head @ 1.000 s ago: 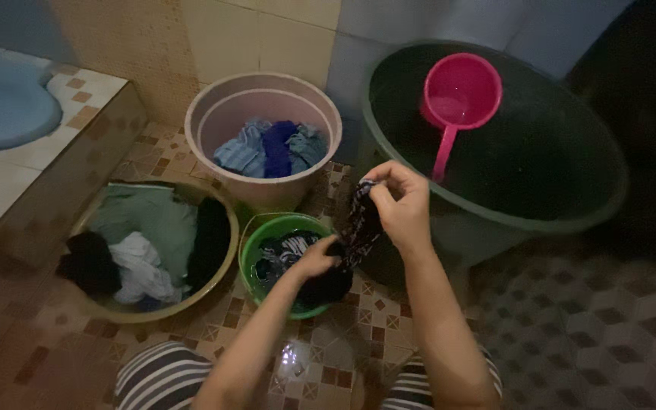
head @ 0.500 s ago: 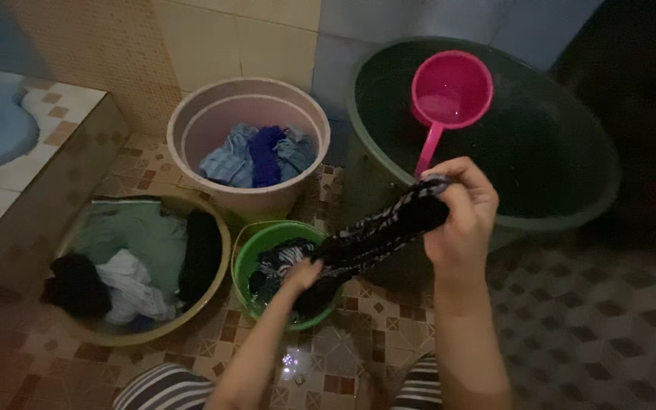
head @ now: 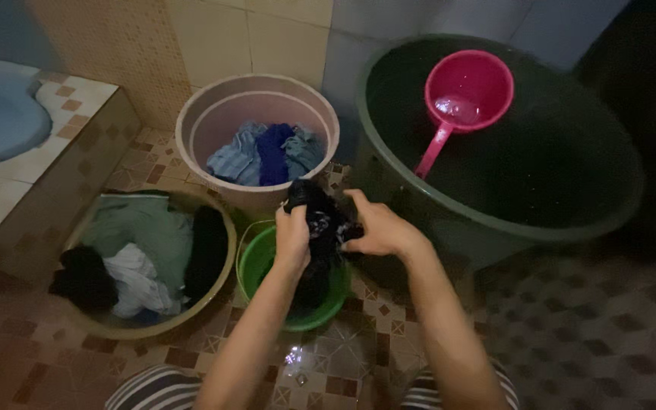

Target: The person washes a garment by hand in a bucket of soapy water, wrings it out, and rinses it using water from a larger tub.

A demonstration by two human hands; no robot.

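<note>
Where hands [head: 335, 228] spread, dark cloth [head: 316, 220] now bunched.

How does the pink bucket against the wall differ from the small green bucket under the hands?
The pink bucket is larger and stands by the tiled wall; the green bucket is smaller and nearer the person. The pink bucket holds blue clothes, untouched; over the green bucket the left hand and right hand grip a dark garment that hangs down into it. Both are round, open and stand on the tiled floor.
</note>
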